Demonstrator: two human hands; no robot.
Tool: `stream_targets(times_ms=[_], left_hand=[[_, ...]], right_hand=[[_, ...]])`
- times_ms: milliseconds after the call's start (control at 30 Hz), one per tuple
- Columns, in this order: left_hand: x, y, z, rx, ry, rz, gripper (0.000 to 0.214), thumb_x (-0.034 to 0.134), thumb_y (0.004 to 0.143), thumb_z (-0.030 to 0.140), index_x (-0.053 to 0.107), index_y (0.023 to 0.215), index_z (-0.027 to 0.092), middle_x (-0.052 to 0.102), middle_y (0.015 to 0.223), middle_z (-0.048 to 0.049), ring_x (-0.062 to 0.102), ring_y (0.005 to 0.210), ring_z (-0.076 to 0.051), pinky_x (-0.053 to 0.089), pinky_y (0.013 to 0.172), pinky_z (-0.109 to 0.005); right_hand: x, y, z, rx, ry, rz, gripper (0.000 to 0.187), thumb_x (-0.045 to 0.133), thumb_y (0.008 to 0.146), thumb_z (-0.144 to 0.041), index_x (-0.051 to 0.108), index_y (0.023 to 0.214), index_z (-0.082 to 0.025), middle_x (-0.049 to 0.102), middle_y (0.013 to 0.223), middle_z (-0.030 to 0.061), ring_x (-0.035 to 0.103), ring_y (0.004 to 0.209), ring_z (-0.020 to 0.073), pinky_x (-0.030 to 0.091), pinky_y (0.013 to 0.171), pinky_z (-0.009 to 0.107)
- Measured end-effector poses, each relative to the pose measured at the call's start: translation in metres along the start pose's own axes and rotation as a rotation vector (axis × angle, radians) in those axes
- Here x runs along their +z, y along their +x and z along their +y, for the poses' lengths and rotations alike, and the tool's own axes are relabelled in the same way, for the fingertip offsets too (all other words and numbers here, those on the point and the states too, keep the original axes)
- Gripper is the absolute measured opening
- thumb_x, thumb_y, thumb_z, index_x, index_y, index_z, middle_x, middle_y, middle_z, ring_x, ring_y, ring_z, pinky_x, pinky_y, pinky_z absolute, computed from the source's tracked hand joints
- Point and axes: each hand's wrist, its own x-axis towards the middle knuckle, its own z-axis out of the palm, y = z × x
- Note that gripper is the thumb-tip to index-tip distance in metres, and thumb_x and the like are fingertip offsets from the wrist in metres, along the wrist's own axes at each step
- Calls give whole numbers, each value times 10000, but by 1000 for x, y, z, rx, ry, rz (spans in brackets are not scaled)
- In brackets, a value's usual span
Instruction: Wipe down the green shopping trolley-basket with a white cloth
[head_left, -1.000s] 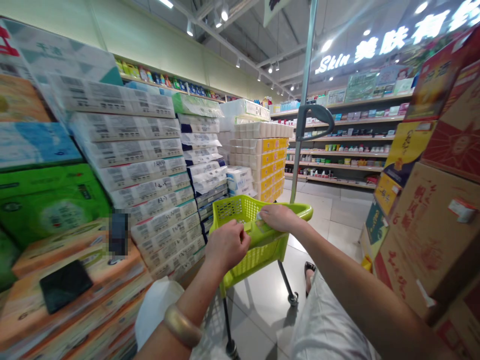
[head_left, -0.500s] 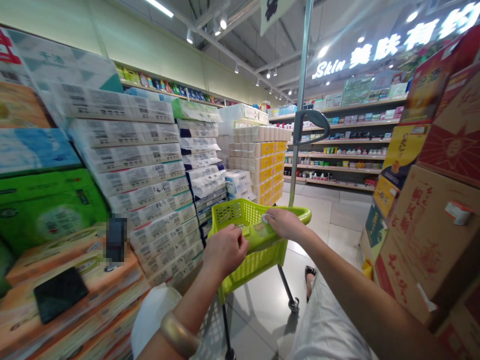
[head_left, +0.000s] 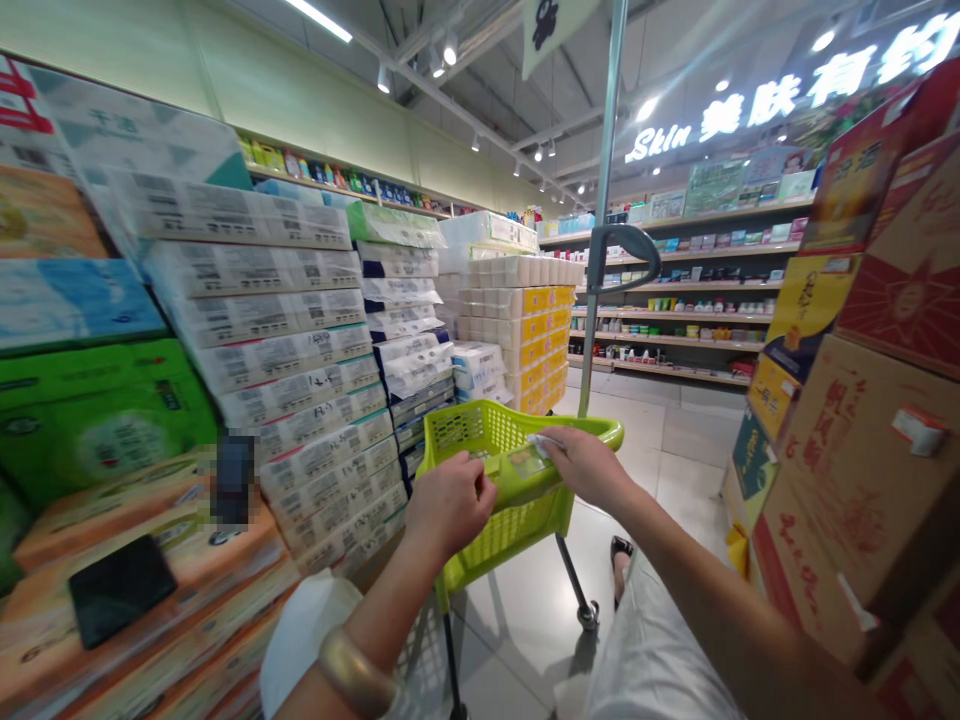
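A lime-green plastic shopping basket on wheels (head_left: pixel 495 520) stands on the tiled floor in front of me, with a grey pole and handle (head_left: pixel 626 250) rising behind it. My left hand (head_left: pixel 450 500) is closed on the basket's near rim. My right hand (head_left: pixel 585 465) rests on the rim further right, its fingers pressed on a small white cloth or wipe (head_left: pixel 544 445). A gold bangle (head_left: pixel 356 670) sits on my left wrist.
Tall stacks of tissue and toilet-paper packs (head_left: pixel 277 340) line the left side. A dark phone (head_left: pixel 116 600) lies on an orange pack. Cardboard boxes (head_left: pixel 862 470) are piled on the right. Shelves of bottles (head_left: pixel 675 300) fill the far wall. My foot (head_left: pixel 621 555) shows by the basket.
My right hand has slid to the right along the basket's rim with the white cloth. My left hand has stayed on the near rim.
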Motion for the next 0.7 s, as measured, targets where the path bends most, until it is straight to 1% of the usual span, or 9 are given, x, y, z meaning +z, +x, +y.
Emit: stream_targets(times_ms=[33,167,233,267,333,433,500,567,700], left_hand=[[1,0,0,1,0,5,237,416,861,309,596,739,216,620,812,-15,587,697,-162,284,558,-296],[2,1,-2,10,2,21,250,406,868,315,592,734,215,617,803,-15,585,694,-160,285,560,-301],[2,0,-3,14,4,14,261,402,873,323,591,730,214,619,806,-17,583,694,-157,290,564,-303],[1,0,-4,13,5,8,263,402,874,324,591,729,213,620,811,-17,581,694,-155,293,566,-302],[0,0,-4,7,4,-9,263,402,875,322,591,729,211,625,824,-17,580,695,-150,299,568,-300],[-1,1,-3,-4,2,-26,264,403,878,320,592,733,207,630,841,-21,582,703,-146,305,568,-296],[-1,2,-2,-3,1,-28,261,401,880,314,592,739,205,631,847,-25,582,708,-148,309,570,-294],[-1,3,-3,-1,3,-23,259,400,882,308,591,742,203,631,850,-28,585,711,-152,311,572,-294],[1,3,-5,10,6,-10,261,404,884,305,589,734,201,629,841,-28,587,710,-155,313,578,-295]], right_hand=[[3,-4,-5,-32,10,26,296,428,951,-311,688,1072,-237,701,1096,51,629,1031,212,455,917,356],[19,-24,-37,-273,69,56,275,448,956,-295,666,1124,-295,674,1174,21,586,1120,187,384,1022,389],[23,-29,-40,-327,78,75,279,444,962,-305,650,1150,-311,663,1201,15,573,1144,180,364,1044,396],[24,-30,-35,-327,76,94,283,437,966,-311,646,1157,-303,662,1203,19,571,1149,182,361,1048,397],[22,-29,-15,-278,72,147,294,423,970,-326,647,1153,-276,668,1193,32,568,1155,193,371,1043,397],[17,-26,18,-104,55,253,319,397,970,-351,655,1122,-243,678,1167,48,568,1160,222,376,1041,434],[19,-27,25,-7,48,313,331,383,971,-359,658,1105,-232,678,1162,57,564,1167,235,356,1056,465],[24,-31,15,-3,45,339,320,387,970,-340,658,1101,-232,671,1175,59,541,1199,238,317,1083,477],[39,-44,-24,-227,22,267,303,408,962,-275,629,1169,-273,626,1260,35,482,1264,208,247,1127,443]])
